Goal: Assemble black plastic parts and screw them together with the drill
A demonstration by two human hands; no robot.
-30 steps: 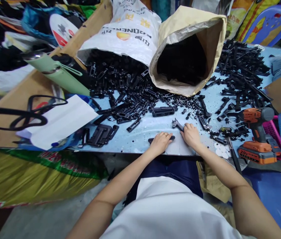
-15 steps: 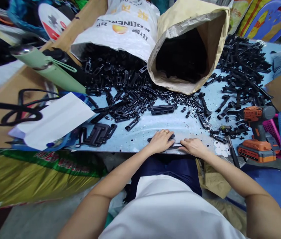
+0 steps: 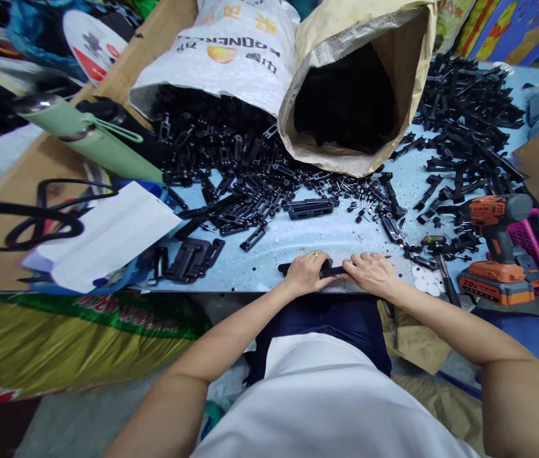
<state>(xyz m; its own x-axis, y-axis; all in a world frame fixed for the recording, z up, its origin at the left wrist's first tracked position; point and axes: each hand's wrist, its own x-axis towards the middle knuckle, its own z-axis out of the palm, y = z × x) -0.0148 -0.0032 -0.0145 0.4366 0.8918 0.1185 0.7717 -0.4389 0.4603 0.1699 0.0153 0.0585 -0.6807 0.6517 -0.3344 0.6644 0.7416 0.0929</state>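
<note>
Left hand (image 3: pixel 306 273) and right hand (image 3: pixel 373 275) curled; side by side

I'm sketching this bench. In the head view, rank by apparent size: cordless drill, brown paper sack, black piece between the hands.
Brown paper sack
Cordless drill
Black piece, partly hidden, visible portion smallest

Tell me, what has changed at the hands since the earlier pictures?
The right hand has moved nearer the front edge of the table since the first picture, and the black part it holds has swung round toward the left hand. The left hand still holds its dark piece; the orange power tool stays put.
</note>
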